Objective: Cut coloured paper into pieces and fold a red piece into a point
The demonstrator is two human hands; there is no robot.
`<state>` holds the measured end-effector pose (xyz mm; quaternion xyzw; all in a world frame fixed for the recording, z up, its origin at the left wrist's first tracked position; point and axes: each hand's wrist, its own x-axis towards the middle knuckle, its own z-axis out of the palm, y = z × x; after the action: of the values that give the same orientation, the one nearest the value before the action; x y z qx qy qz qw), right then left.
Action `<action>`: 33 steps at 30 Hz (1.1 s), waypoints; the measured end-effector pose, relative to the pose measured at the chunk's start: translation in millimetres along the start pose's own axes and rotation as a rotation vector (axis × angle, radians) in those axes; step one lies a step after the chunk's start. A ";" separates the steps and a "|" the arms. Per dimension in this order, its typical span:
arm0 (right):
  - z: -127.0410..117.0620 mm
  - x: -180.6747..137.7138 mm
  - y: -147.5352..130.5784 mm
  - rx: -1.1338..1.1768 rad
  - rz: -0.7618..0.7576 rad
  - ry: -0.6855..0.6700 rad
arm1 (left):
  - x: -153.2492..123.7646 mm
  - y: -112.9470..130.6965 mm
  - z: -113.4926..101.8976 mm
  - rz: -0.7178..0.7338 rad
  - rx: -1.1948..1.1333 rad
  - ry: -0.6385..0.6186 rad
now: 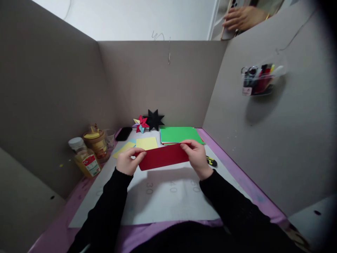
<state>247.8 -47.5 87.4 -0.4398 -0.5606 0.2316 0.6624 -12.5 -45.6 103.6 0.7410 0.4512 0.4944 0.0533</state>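
Note:
A strip of dark red paper [164,157] is held up above the white sheet [163,203], stretched between both hands and slightly higher at its right end. My left hand [129,161] pinches its left end between thumb and fingers. At the upper right corner, my right hand [195,157] grips it the same way. Behind the strip lie pieces of yellow paper [146,143], partly covered by it. A yellow-and-black utility knife [211,161] rests just right of my right hand, partly hidden by it.
Green paper [181,135] tops a stack at the back. Beside it are a black paper star [154,120], a multicoloured paper star [140,123] and a black phone [123,134]. Jars [96,142] and a glue bottle [85,158] stand left. Grey partitions [163,77] enclose the table; another person's hand [243,18] shows beyond.

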 end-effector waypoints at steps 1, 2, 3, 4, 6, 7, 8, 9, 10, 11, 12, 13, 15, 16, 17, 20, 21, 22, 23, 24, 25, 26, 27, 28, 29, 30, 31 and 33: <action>-0.1 1.2 3.0 0.023 0.028 0.009 | -0.2 -0.7 1.4 -0.077 -0.041 0.016; -0.1 2.1 5.8 0.050 0.054 0.016 | -0.7 -1.4 3.7 -0.152 -0.091 0.029; 0.2 2.8 8.3 0.081 0.077 0.022 | -1.2 -2.4 6.6 -0.221 -0.154 0.038; 0.5 3.2 10.4 0.113 0.098 0.027 | -1.9 -3.7 9.6 -0.277 -0.231 0.042; 1.2 3.8 13.1 0.170 0.125 0.041 | -3.0 -7.2 14.9 -0.347 -0.406 0.041; 1.5 4.1 13.8 0.193 0.135 0.047 | -3.4 -9.0 16.9 -0.360 -0.481 0.040; 1.9 4.4 14.2 0.211 0.145 0.052 | -3.8 -10.6 18.2 -0.362 -0.535 0.042; 2.2 4.6 14.3 0.224 0.156 0.055 | -4.2 -11.9 18.8 -0.356 -0.565 0.048; 2.5 4.9 14.3 0.230 0.165 0.055 | -4.5 -12.6 18.9 -0.344 -0.571 0.058; 2.8 5.2 14.3 0.229 0.173 0.055 | -4.8 -12.9 18.6 -0.326 -0.555 0.073; 3.1 5.5 14.3 0.223 0.179 0.055 | -5.0 -12.9 17.9 -0.304 -0.521 0.087; 3.3 5.8 14.5 0.216 0.185 0.054 | -5.2 -12.5 17.1 -0.281 -0.475 0.100; 3.5 6.2 15.3 0.205 0.198 0.049 | -5.5 -11.6 15.5 -0.230 -0.365 0.120; 3.6 6.4 16.0 0.205 0.204 0.047 | -5.6 -11.2 14.9 -0.206 -0.314 0.122; 3.5 6.5 16.7 0.209 0.210 0.046 | -5.6 -10.8 14.4 -0.186 -0.271 0.121; 3.2 7.2 19.3 0.235 0.229 0.044 | -5.8 -9.9 13.9 -0.138 -0.191 0.105; 3.1 7.4 20.2 0.244 0.235 0.044 | -6.0 -9.7 14.0 -0.128 -0.177 0.106; 3.0 7.6 21.0 0.250 0.239 0.043 | -6.2 -9.6 14.2 -0.121 -0.169 0.112; 3.0 7.7 21.8 0.255 0.242 0.042 | -6.3 -9.6 14.5 -0.119 -0.163 0.118; 2.9 7.8 22.4 0.256 0.242 0.042 | -6.5 -9.7 14.8 -0.121 -0.161 0.126; 2.9 7.7 23.0 0.256 0.239 0.043 | -6.5 -9.9 15.1 -0.126 -0.164 0.132; 3.0 7.7 23.3 0.253 0.235 0.044 | -6.5 -10.0 15.3 -0.132 -0.171 0.133; 2.9 7.5 23.5 0.248 0.233 0.044 | -6.4 -10.2 15.4 -0.140 -0.182 0.132; 2.9 7.3 23.5 0.240 0.233 0.043 | -6.1 -10.4 15.5 -0.151 -0.198 0.132; 2.9 7.1 23.3 0.228 0.234 0.040 | -5.6 -10.7 15.4 -0.164 -0.217 0.133; 2.8 6.9 22.9 0.214 0.235 0.035 | -5.0 -11.0 15.2 -0.180 -0.237 0.135; 2.6 6.8 22.5 0.197 0.234 0.029 | -4.3 -11.4 14.8 -0.198 -0.258 0.138; 2.3 6.6 21.9 0.174 0.229 0.020 | -2.7 -12.7 13.6 -0.241 -0.309 0.147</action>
<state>251.5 -30.5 72.5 -0.4438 -0.4778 0.3490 0.6729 -10.0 -35.0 88.2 0.6266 0.4580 0.6006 0.1922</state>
